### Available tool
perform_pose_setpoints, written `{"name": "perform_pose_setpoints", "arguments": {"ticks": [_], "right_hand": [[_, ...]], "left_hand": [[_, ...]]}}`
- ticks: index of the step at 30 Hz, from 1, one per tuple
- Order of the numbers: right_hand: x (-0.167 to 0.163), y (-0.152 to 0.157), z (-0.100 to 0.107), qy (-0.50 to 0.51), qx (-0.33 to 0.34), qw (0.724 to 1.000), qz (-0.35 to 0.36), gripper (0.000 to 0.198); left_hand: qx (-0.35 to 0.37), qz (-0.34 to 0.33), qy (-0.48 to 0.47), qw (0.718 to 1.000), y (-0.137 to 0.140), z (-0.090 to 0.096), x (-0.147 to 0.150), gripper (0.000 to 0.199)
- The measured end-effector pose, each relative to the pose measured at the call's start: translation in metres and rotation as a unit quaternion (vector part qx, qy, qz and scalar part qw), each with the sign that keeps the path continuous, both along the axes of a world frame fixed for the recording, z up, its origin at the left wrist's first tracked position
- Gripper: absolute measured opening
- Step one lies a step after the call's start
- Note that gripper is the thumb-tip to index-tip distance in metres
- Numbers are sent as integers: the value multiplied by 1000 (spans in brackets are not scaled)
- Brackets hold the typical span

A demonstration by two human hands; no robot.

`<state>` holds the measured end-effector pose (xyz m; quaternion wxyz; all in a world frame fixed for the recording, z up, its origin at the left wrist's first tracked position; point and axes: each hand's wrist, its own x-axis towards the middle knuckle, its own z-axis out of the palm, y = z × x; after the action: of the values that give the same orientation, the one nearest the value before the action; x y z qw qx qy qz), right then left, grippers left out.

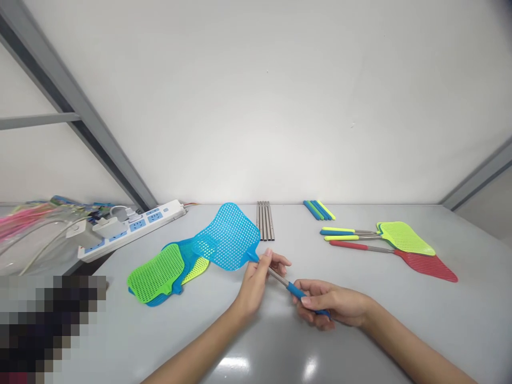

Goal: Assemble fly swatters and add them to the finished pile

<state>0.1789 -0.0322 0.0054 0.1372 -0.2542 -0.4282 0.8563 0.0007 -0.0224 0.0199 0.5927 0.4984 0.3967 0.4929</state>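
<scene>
A blue fly swatter [232, 237] is held above the table, its mesh head up and to the left. My left hand [256, 280] pinches it at the neck, where the head meets the metal rod. The blue handle sleeve [296, 290] is wrapped by the fingers of my right hand [330, 304]. Left of the hands lies a pile of loose swatter heads, a green head [156, 272] on top of blue ones and a yellow one [196, 270]. Several metal rods [265, 221] lie side by side behind my left hand.
Several blue, green and yellow handle sleeves [319, 210] lie near the wall. To the right are assembled swatters with a yellow head [406, 238] and a red head [428, 265]. A white power strip [138, 226] with plugs and a plastic bag [32, 234] occupy the left.
</scene>
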Motion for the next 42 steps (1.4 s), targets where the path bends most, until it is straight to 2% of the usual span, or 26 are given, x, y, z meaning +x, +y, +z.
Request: {"name": "perform_pose_setpoints", "arguments": {"ticks": [6,11,15,17,20,24,26,31,35,42], "right_hand": [[-10,-5,-1,13,-54,998,-29,13],[-14,-6,2,6,-32,998,-54,19],[-17,-8,5,10,-26,997,-73,19],[-21,-9,4,16,-26,996,-82,18],[-33,-9,1,21,-11,996,-89,20],[-52,-3,-4,40,23,993,-110,37],[-59,2,-5,56,24,990,-130,43],[-64,8,-9,86,-20,986,-142,45],[-61,8,-17,102,-28,984,-142,44],[-56,10,-22,156,-61,979,-119,43]], "left_hand": [[-70,-9,-124,990,-2,6,1,33],[-116,-1,-218,969,-1,13,0,26],[-152,12,-286,946,7,29,-2,22],[-167,5,-285,944,11,40,0,27],[-148,-10,-263,953,15,55,9,37],[-127,-97,-208,965,27,66,24,40],[-123,-130,-188,966,37,65,29,43],[-126,-108,-156,974,56,50,31,48],[-128,-117,-167,971,56,42,30,48],[-126,-117,-156,973,54,43,39,48]]}}
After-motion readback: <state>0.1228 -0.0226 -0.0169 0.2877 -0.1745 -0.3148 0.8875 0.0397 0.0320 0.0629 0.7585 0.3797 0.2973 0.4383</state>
